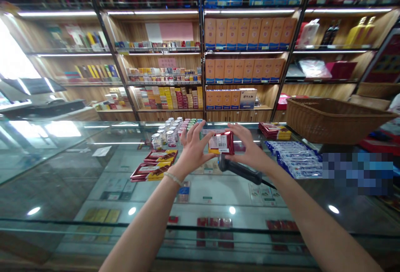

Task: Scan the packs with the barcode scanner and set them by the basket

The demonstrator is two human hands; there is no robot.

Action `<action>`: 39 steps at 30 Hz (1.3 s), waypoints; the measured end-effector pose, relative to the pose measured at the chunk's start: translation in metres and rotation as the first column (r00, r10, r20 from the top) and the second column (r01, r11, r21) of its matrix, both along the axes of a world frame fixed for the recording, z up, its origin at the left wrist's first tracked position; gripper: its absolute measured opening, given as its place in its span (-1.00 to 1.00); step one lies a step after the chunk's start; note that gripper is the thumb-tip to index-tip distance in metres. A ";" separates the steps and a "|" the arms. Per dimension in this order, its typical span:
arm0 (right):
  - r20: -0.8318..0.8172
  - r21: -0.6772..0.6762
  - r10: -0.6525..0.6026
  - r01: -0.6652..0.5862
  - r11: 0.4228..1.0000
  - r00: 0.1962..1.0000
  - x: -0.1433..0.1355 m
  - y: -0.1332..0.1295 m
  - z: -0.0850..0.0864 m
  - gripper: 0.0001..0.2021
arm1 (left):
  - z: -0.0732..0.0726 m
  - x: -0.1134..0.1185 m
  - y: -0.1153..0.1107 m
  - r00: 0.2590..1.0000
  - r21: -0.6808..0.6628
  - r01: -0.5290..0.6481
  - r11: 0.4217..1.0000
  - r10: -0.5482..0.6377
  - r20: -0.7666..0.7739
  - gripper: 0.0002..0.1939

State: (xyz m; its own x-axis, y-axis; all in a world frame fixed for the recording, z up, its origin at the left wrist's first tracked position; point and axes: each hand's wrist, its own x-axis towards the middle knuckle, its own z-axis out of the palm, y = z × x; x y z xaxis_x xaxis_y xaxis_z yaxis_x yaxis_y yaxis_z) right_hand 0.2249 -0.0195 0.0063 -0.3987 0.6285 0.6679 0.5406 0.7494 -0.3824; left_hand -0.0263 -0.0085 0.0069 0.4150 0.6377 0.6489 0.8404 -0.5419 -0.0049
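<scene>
Between my two hands I hold a small red and yellow snack packet [218,139], its white barcode label facing me. My left hand [193,150], with a pale bracelet at the wrist, grips the packet's left edge. On the right edge are the fingers and thumb of my right hand [251,149]. A black handheld barcode scanner [242,171] is just below the packet, its cable running off behind my right forearm. Similar red and yellow packets [154,165] lie in a stack left of my left hand.
The glass counter [150,201] has boxed goods under its top. White cans [170,134] stand at its back. Blue and white packets [295,159], another red and yellow stack [275,131] and a wicker basket [337,118] are on the right. Stocked shelves line the wall behind.
</scene>
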 end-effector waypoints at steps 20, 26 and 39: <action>0.074 0.555 -0.503 0.383 0.739 0.861 -0.033 -0.008 -0.010 -0.46 | 0.012 0.016 -0.016 0.965 0.069 0.057 0.996 -0.072 0.254 -0.74; 0.138 0.599 -0.520 0.347 0.721 0.843 -0.043 -0.006 -0.014 -0.45 | 0.010 0.024 -0.021 0.955 0.048 -0.014 0.999 -0.001 0.295 -0.79; 0.130 0.516 -0.564 0.430 0.741 0.815 -0.002 0.010 -0.019 -0.42 | 0.005 0.015 0.000 0.884 -0.015 -0.014 1.000 0.019 0.467 -0.77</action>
State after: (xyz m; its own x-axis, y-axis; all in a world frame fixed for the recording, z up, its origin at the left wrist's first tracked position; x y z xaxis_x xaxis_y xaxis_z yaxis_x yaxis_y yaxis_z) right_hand 0.2231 -0.0093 -0.0128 -0.3138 0.4470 0.8377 0.9112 0.3896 0.1335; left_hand -0.0108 -0.0085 0.0120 0.0551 0.6498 0.7581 0.7529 -0.5257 0.3959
